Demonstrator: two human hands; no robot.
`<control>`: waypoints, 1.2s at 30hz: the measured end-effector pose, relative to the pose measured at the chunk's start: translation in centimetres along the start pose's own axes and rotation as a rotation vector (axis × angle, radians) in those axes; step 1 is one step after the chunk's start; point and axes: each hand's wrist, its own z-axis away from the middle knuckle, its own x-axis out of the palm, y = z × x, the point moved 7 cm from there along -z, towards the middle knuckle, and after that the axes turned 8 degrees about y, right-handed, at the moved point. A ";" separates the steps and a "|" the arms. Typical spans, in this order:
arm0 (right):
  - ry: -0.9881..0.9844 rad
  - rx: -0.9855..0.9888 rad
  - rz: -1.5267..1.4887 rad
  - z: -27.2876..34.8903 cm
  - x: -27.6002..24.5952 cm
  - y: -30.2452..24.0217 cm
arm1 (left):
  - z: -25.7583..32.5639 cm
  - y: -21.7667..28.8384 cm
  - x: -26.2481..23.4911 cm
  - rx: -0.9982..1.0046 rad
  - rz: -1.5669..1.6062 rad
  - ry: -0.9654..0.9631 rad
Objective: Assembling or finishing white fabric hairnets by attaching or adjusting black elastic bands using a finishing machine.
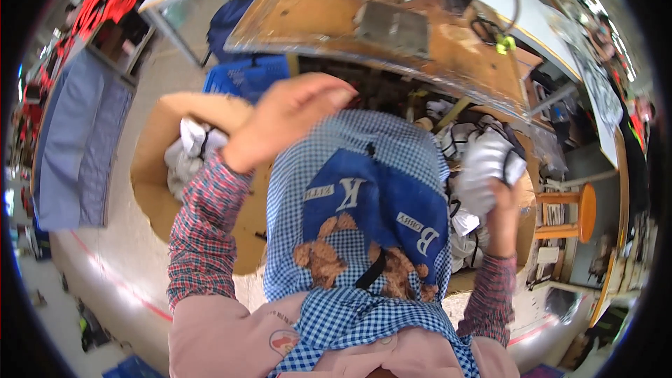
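Observation:
My right hand (502, 215) grips a bundle of white cloth pieces (486, 168) with dark trim. It is above a cardboard box on my right, and the bundle is blurred by motion. My left hand (283, 119) is raised over the front of my blue checked apron (294, 168), with fingers stretched toward the right and nothing seen in them. Below that hand and to its left stands a cardboard box (162, 189) with more white cloth pieces (183, 157) inside.
Ahead of me is a worn wooden worktable (294, 17) with a dark metal plate (393, 28) on it. A blue plastic basket (245, 75) sits under its left edge. On the right stands an orange wooden stool (586, 212); a grey-blue cloth (80, 147) hangs at the left.

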 end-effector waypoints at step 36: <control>-0.206 -0.857 0.760 3.8 16.1 -1.8 | 25.9 -37.6 -19.4 -0.725 -0.710 0.794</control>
